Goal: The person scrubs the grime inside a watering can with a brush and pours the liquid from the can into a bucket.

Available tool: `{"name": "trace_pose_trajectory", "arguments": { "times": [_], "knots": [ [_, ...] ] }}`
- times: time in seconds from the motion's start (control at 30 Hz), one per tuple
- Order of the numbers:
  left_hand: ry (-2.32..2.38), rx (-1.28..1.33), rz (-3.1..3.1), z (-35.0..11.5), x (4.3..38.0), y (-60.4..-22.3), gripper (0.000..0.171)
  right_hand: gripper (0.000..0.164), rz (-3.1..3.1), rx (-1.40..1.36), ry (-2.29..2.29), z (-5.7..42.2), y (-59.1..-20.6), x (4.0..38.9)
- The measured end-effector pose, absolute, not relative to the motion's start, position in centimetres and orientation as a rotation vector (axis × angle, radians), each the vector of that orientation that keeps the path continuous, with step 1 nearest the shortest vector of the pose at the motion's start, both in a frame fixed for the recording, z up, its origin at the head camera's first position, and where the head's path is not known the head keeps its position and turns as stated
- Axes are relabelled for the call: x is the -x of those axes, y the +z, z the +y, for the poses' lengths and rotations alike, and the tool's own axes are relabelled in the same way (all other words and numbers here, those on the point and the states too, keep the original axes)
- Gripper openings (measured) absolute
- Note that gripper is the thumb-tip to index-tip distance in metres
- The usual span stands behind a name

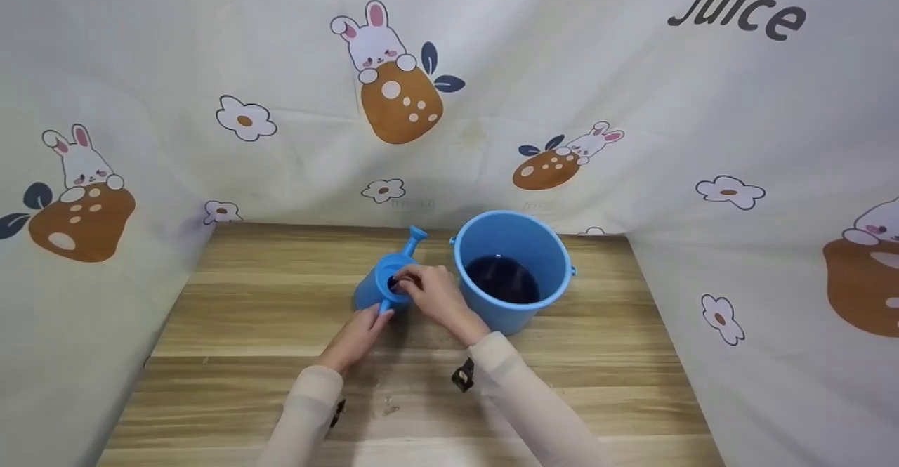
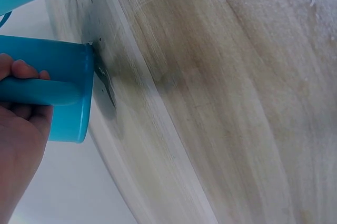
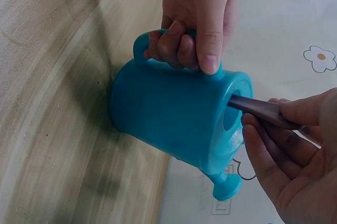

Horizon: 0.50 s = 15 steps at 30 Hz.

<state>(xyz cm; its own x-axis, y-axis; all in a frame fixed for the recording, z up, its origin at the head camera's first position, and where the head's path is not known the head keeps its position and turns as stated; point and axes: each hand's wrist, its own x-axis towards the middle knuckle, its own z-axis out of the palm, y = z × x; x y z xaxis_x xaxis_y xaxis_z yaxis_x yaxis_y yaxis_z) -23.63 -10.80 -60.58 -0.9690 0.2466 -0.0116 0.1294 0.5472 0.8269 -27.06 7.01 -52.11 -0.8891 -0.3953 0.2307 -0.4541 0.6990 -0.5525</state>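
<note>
A blue watering can [image 1: 369,293] stands on the wooden table, its spout pointing away toward the back. My left hand [image 1: 359,335] grips the can's handle [image 2: 42,92], fingers curled through the loop. My right hand [image 1: 437,293] is over the can's top opening. Between its thumb and fingers it pinches a dark, smooth, tapered piece like a handle [image 3: 263,111]. The far end of that piece goes into the opening and is hidden inside the can, so its full shape cannot be seen.
Close to the right of the can is a larger blue bucket [image 1: 500,317] with dark liquid [image 1: 502,277] in it. Wet spots mark the wooden table [image 1: 281,354]. A pale printed cloth [image 1: 295,165] hangs along the back and both sides.
</note>
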Motion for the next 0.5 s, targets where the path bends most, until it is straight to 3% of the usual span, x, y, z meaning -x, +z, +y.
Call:
{"name": "trace_pose_trajectory", "arguments": {
  "times": [0.5],
  "knots": [
    [1.447,-0.295,2.601,-10.9,23.7,-60.6,0.030,0.014,-2.770,-0.734,1.076,7.7,-50.6,27.1]
  ]
}}
